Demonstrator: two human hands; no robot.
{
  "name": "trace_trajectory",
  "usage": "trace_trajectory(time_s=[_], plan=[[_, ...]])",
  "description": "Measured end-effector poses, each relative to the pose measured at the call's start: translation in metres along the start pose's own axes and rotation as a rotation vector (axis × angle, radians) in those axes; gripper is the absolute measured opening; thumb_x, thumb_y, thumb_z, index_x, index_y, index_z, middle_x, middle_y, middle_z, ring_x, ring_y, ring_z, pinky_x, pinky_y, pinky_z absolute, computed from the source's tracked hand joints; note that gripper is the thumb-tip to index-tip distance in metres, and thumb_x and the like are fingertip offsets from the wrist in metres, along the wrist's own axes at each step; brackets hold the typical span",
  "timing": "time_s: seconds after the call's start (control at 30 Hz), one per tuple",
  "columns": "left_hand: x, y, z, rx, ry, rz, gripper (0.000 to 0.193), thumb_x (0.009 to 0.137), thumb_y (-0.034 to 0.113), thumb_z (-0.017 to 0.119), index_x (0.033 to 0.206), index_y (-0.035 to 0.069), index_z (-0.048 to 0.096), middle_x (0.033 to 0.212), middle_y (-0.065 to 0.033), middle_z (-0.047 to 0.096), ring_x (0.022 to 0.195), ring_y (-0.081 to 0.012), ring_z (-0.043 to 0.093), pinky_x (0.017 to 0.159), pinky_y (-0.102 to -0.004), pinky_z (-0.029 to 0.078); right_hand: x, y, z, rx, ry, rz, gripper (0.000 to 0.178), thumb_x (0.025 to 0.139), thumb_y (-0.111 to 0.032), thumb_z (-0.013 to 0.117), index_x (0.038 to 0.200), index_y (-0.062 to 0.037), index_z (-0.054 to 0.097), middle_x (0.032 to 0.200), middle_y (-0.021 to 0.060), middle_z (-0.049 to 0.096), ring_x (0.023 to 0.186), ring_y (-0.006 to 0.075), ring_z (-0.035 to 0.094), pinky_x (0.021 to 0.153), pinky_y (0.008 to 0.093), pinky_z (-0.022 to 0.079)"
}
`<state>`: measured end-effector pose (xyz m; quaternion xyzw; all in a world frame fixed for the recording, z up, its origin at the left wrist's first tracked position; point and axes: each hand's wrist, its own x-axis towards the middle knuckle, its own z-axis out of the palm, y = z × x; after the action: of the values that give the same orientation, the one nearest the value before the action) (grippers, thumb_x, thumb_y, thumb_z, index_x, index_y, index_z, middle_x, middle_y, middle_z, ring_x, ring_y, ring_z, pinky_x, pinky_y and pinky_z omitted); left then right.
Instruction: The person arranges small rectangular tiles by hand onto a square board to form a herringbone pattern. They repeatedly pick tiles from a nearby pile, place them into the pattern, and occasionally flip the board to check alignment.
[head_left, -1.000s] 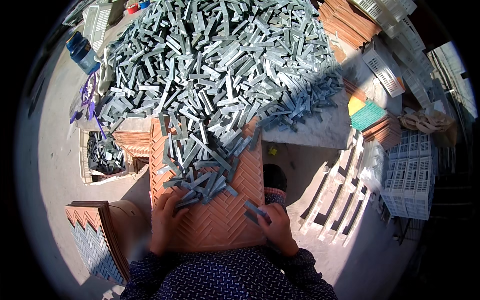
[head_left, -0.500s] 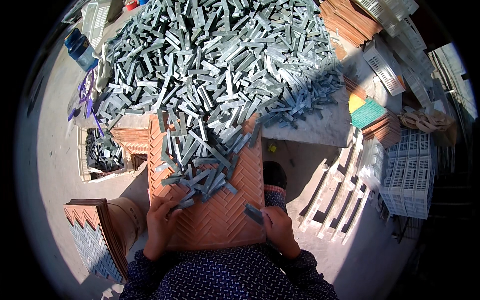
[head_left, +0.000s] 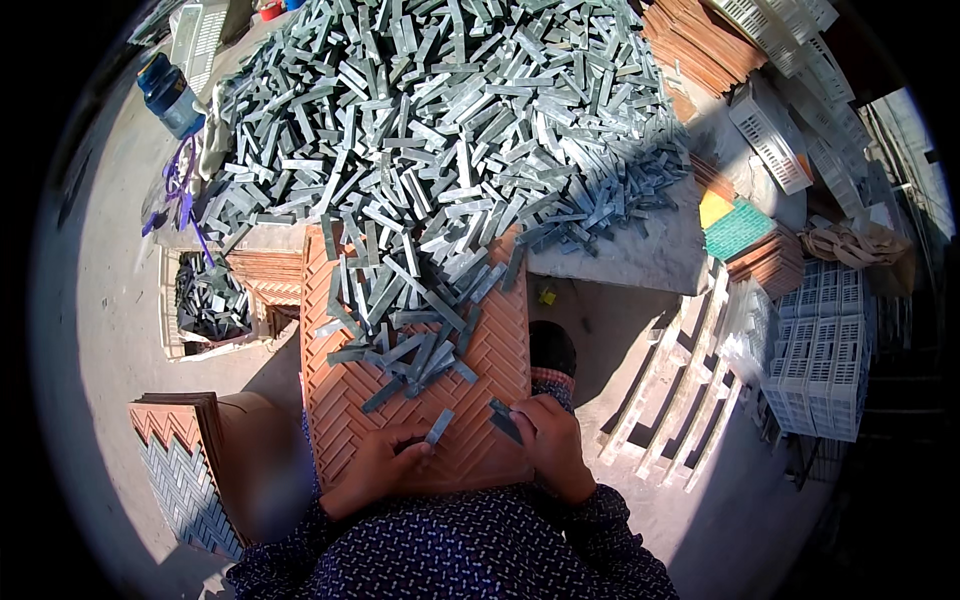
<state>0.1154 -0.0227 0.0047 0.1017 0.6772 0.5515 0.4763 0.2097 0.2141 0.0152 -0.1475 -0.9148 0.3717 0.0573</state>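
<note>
An orange tray with a herringbone pattern of raised ridges (head_left: 345,425) lies in front of me, its near edge against my patterned clothing. My left hand (head_left: 378,467) is over its near left part, pinching a small grey stone strip (head_left: 439,427) between thumb and finger. At the near right edge, my right hand (head_left: 553,440) grips dark grey stone strips (head_left: 506,422), seemingly more than one; the fingers partly hide them. Loose grey strips (head_left: 425,355) spill over the tray's far half from a large heap (head_left: 450,120) beyond it.
On the left stand a stack of trays with grey strips set in herringbone (head_left: 185,480), a white crate of dark pieces (head_left: 170,305) and a blue bottle (head_left: 170,95). To the right are a wooden pallet (head_left: 675,375), stacked white crates (head_left: 815,370) and more orange trays (head_left: 765,260).
My left hand has moved right and nearer to me, away from the loose strips, with a strip in its fingers. The right hand has shifted slightly, still holding its dark strips.
</note>
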Motion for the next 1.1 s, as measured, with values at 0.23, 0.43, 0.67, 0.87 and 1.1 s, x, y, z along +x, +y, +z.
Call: trace_trajectory(time_s=[0.23,0.43,0.67,0.87,1.1], plan=[[0.008,0.010,0.009,-0.114,-0.221,-0.073,0.027,0.090,0.009,0.055,0.115,-0.003,0.058,0.097,-0.0087,0.065,0.080,-0.0122,0.059,0.073,-0.0273,0.049,0.025,-0.017,0.010,0.368,-0.229,-0.389,0.012,0.079,-0.011,0.067,0.088,-0.0044,0.064,0.093,0.0084,0.063,0.084,0.0282,0.060,0.073,0.0352,0.048],[0.009,0.005,0.013,0.527,0.062,0.523,0.031,0.082,0.010,0.063,0.112,0.003,0.058,0.107,-0.0158,0.061,0.093,-0.0322,0.061,0.079,-0.0368,0.051,0.027,-0.012,0.008,0.391,-0.329,-0.195,0.011,0.079,-0.011,0.066,0.087,-0.0038,0.063,0.084,0.0099,0.063,0.081,0.0278,0.059,0.074,0.0365,0.047],[0.011,0.005,0.029,0.616,0.075,0.512,0.033,0.081,0.011,0.063,0.111,0.003,0.055,0.104,-0.0170,0.060,0.093,-0.0349,0.061,0.077,-0.0396,0.051,0.025,-0.010,0.006,0.318,-0.266,-0.121,0.010,0.082,-0.011,0.063,0.087,-0.0020,0.062,0.085,0.0121,0.064,0.079,0.0308,0.061,0.069,0.0373,0.048],[0.011,0.001,0.037,0.801,0.102,0.530,0.031,0.077,0.009,0.064,0.106,0.001,0.055,0.102,-0.0170,0.059,0.086,-0.0335,0.062,0.068,-0.0386,0.053,0.027,-0.014,-0.023,0.191,0.059,-0.045,0.015,0.081,-0.006,0.065,0.094,-0.0002,0.063,0.090,0.0156,0.065,0.084,0.0320,0.065,0.071,0.0350,0.052],[0.014,0.003,0.045,0.932,0.153,0.527,0.028,0.077,0.011,0.064,0.101,0.001,0.055,0.097,-0.0145,0.059,0.077,-0.0300,0.063,0.060,-0.0368,0.053,0.020,0.002,-0.030,0.156,0.098,-0.057,0.015,0.078,0.000,0.066,0.093,0.0007,0.063,0.090,0.0168,0.065,0.078,0.0270,0.065,0.064,0.0312,0.051]])
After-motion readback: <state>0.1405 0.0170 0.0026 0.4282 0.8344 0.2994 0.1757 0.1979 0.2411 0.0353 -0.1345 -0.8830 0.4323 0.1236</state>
